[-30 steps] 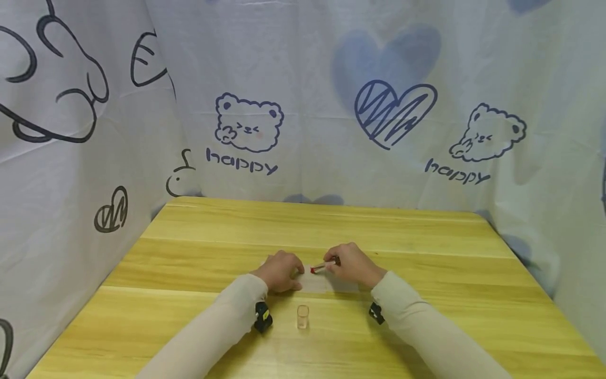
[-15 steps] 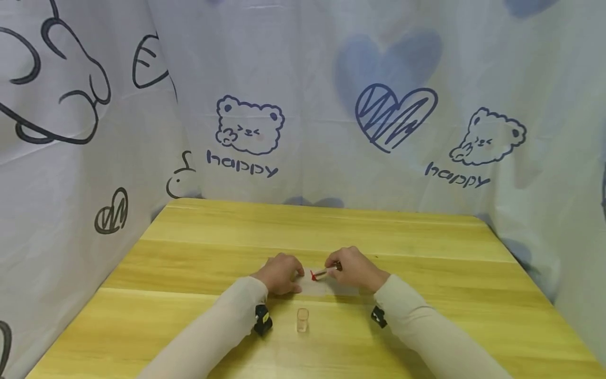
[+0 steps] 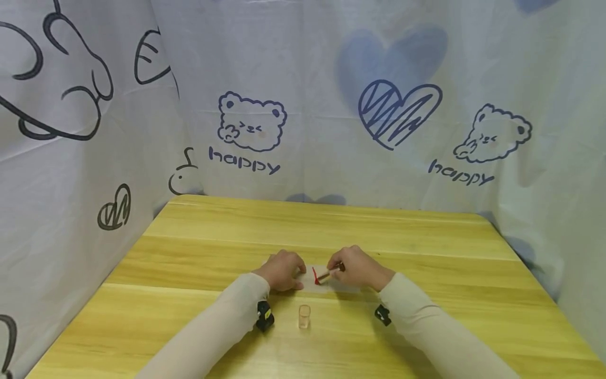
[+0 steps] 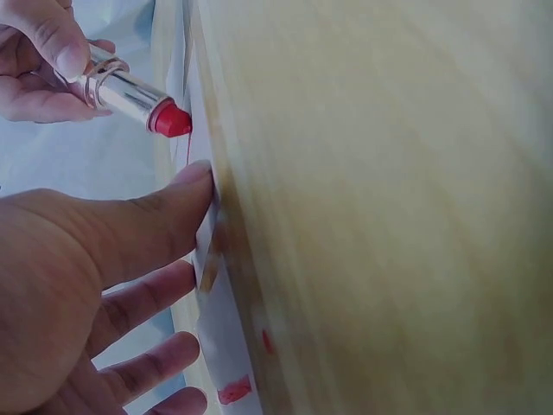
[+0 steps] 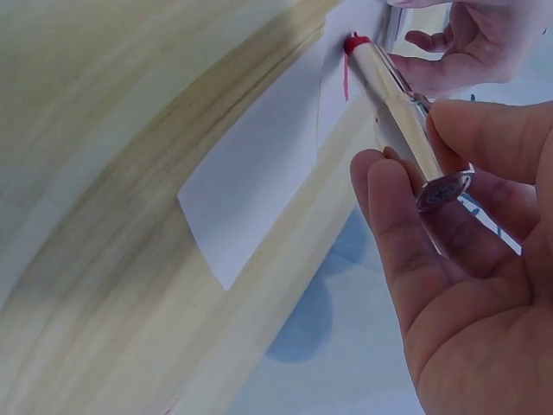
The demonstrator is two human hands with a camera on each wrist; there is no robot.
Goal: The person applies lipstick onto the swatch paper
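My right hand [image 3: 360, 267] pinches a lipstick [image 5: 406, 112] between thumb and fingers. Its gold metal tube is tilted and the red tip touches a strip of white paper [image 5: 251, 181] lying on the table. A red line [image 5: 346, 78] runs from that tip across the paper. My left hand [image 3: 281, 270] rests on the paper's left part, thumb and fingers spread and fairly straight, holding nothing. In the left wrist view its thumb lies at the paper's edge, near a red smudge [image 4: 233, 389]. The hand hides part of the paper in the head view.
A small clear, peach-tinted cap [image 3: 304, 317] stands upright on the wooden table [image 3: 199, 221], between the forearms and nearer the person. White cloth [image 3: 322, 158] with drawn bears and hearts hangs behind the table and along both sides.
The lipstick tip has moved toward the person, and the red mark has grown from a small spot into a line. The right hand shifted slightly right; the left hand stays on the paper.
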